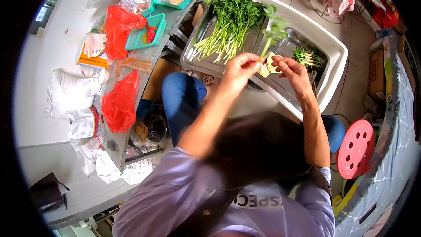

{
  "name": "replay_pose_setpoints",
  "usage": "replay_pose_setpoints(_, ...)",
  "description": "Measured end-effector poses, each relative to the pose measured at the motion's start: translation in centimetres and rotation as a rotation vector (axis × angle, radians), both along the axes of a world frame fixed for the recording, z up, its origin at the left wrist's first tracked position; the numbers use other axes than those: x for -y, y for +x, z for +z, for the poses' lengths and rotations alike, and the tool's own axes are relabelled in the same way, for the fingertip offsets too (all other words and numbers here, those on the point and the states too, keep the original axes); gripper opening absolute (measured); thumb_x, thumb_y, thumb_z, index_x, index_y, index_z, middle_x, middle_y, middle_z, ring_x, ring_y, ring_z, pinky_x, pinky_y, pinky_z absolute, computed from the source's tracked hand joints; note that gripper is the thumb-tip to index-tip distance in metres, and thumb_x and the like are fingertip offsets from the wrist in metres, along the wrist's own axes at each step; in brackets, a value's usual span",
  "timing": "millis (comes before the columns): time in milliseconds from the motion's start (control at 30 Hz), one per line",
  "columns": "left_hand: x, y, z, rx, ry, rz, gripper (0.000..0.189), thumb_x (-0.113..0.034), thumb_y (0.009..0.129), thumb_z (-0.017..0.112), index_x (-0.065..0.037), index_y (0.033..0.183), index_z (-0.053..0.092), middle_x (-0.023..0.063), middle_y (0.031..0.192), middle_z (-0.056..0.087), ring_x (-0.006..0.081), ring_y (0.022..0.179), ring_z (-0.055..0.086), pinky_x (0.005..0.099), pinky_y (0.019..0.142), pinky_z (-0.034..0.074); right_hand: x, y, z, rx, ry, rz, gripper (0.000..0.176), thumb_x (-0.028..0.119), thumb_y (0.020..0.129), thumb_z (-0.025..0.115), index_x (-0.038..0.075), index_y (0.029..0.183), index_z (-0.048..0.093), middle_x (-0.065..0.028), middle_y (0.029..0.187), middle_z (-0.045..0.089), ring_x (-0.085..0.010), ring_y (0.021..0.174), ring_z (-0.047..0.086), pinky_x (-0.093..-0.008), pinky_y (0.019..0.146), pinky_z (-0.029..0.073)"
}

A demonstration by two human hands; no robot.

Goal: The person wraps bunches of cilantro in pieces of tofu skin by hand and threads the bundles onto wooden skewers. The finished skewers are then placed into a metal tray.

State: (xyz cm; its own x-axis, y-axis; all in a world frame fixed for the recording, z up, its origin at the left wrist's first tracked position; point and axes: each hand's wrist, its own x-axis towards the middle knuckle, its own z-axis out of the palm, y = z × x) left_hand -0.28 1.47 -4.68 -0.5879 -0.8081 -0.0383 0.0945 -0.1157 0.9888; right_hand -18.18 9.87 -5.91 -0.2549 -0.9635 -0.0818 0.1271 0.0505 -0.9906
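My left hand (240, 72) is closed in a pinch round the lower stem of a leafy green stalk (276, 30), whose top is smeared by motion. In my right hand (294, 73), the fingers are pinched at a pale yellow, leaf-like piece (269, 66) beside the stalk's base. Both hands are above a large white tub (337, 52). Leafy greens with long pale stems (232, 26) fill the left metal tray in the tub. A small bunch of greens with pale ends (307, 57) lies in the right metal tray (291, 39).
On the left, a grey table (115, 142) bears red plastic bags (120, 101), turquoise baskets (157, 23) and white packages (72, 88). A red round stool (356, 149) stands at my right. My knees (182, 101) flank the tub's near side. Cardboard boxes (377, 72) stand far right.
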Motion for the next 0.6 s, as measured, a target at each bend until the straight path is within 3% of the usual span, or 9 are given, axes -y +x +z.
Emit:
replay_pose_setpoints(33, -0.7, -0.6, -0.4, 0.034, -0.038, -0.013, 0.013, -0.002, 0.084, 0.061, -0.001, 0.098, 0.061, 0.0052, 0.094, 0.065, 0.0103, 0.084, 0.06, 0.0229, 0.078, 0.047, -0.2, 0.5, 0.9, 0.098, -0.025, -0.014, 0.027, 0.026, 0.087, 0.062, 0.006, 0.106, 0.066, 0.0024, 0.086, 0.065, -0.0056, 0.073, 0.055, -0.0203, 0.066, 0.043)
replay_pose_setpoints(133, -2.6, -1.6, -0.8, 0.229, -0.203, 0.016, 0.01, -0.001, 0.083, 0.062, 0.001, 0.093, 0.062, 0.0007, 0.087, 0.063, 0.0062, 0.081, 0.056, 0.0204, 0.075, 0.046, -0.4, 0.4, 0.8, 0.087, -0.054, -0.006, 0.025, 0.024, 0.088, 0.061, 0.004, 0.103, 0.065, 0.001, 0.088, 0.064, -0.0067, 0.076, 0.053, -0.0231, 0.064, 0.042)
replay_pose_setpoints(200, -3.4, -2.1, -1.1, 0.286, -0.235, 0.013, 0.011, -0.004, 0.084, 0.063, 0.0, 0.095, 0.062, 0.0003, 0.088, 0.062, 0.0055, 0.08, 0.055, 0.0204, 0.073, 0.045, -0.4, 0.4, 0.4, 0.106, -0.07, -0.051, 0.015, 0.02, 0.087, 0.062, 0.006, 0.09, 0.064, 0.0029, 0.081, 0.062, -0.0048, 0.067, 0.05, -0.0208, 0.059, 0.039)
replay_pose_setpoints(300, -3.2, -2.0, -1.4, 0.192, -0.185, -0.068, 0.013, -0.005, 0.084, 0.063, -0.002, 0.097, 0.064, 0.0, 0.087, 0.063, 0.0051, 0.079, 0.055, 0.0205, 0.071, 0.046, -0.5, 0.0, 1.0, 0.125, -0.075, -0.081, 0.013, 0.018, 0.088, 0.061, 0.007, 0.082, 0.062, 0.0042, 0.072, 0.058, -0.0041, 0.06, 0.045, -0.0202, 0.056, 0.037)
replay_pose_setpoints(467, 4.2, 0.6, -1.0, 0.236, -0.168, 0.278, 0.015, -0.004, 0.083, 0.062, -0.002, 0.098, 0.066, 0.0023, 0.084, 0.066, 0.0071, 0.075, 0.057, 0.02, 0.068, 0.046, -1.1, -1.7, 2.1, 0.183, -0.074, -0.151, 0.015, 0.021, 0.091, 0.055, 0.007, 0.09, 0.06, 0.0021, 0.075, 0.058, -0.0049, 0.06, 0.044, -0.0199, 0.056, 0.036)
replay_pose_setpoints(600, 12.9, 3.0, -5.5, 0.474, -0.491, 0.519, 0.009, -0.007, 0.078, 0.064, -0.003, 0.085, 0.069, 0.0086, 0.077, 0.069, 0.012, 0.07, 0.064, 0.0232, 0.061, 0.048, -1.1, -2.3, 2.0, 0.277, -0.057, -0.151, 0.016, 0.023, 0.092, 0.054, 0.007, 0.092, 0.06, 0.0032, 0.074, 0.057, -0.0043, 0.06, 0.043, -0.0196, 0.056, 0.036)
